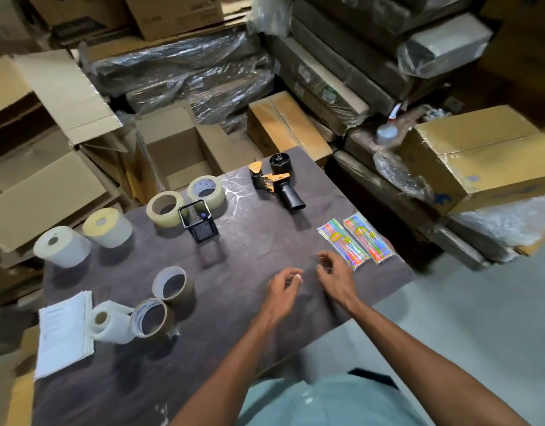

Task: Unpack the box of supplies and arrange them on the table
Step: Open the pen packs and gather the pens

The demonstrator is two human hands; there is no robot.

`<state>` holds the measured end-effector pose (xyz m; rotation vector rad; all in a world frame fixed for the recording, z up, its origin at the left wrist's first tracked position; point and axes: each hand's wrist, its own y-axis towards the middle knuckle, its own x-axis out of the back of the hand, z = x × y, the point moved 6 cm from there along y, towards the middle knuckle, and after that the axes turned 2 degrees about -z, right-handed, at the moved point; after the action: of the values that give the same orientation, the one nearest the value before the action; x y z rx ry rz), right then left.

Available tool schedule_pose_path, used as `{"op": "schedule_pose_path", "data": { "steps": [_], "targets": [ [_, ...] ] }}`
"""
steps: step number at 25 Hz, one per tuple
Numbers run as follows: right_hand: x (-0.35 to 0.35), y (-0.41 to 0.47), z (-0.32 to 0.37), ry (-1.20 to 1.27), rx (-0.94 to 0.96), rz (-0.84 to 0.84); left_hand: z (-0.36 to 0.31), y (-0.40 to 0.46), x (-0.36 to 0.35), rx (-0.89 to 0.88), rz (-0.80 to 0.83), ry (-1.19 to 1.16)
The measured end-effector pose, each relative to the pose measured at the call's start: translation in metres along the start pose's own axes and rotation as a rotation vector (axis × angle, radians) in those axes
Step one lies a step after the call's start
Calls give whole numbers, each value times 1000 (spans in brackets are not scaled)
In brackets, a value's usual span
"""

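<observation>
Supplies are spread over a dark table (249,241). Two clear tape rolls (166,208) (206,190) stand at the back beside a black mesh pen holder (198,223). A black and orange tape dispenser (277,179) lies further back. Two colourful pencil packs (337,245) (368,239) lie side by side at the right. Two white label rolls (62,245) (107,227) sit at the left; two brown tape rolls (173,284) (151,316), a paper roll (111,321) and a paper stack (65,332) are nearer. My left hand (282,289) and right hand (334,276) hover over the table with loosely curled fingers, holding nothing.
Open cardboard boxes (175,152) stand behind and left of the table. A sealed box (480,155) and plastic-wrapped bundles (185,72) pile up at the back and right. Grey floor (465,302) shows at the right.
</observation>
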<state>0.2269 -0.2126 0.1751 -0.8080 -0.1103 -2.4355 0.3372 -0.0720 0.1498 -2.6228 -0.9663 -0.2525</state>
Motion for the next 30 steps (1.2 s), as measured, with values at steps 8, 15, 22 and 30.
{"op": "schedule_pose_path", "data": {
  "steps": [8, 15, 22, 30],
  "targets": [
    [29, 52, -17, -443, 51, -41, -14, 41, -26, 49, 20, 26],
    [23, 66, -20, -590, 132, 104, -28, 47, -36, 118, -78, 13],
    [17, 75, 5, -339, 246, 155, -27, 38, -34, 302, -185, -183],
    [-35, 60, 13, 521, -325, 613, -33, 22, -16, 403, -356, -566]
  ]
}}
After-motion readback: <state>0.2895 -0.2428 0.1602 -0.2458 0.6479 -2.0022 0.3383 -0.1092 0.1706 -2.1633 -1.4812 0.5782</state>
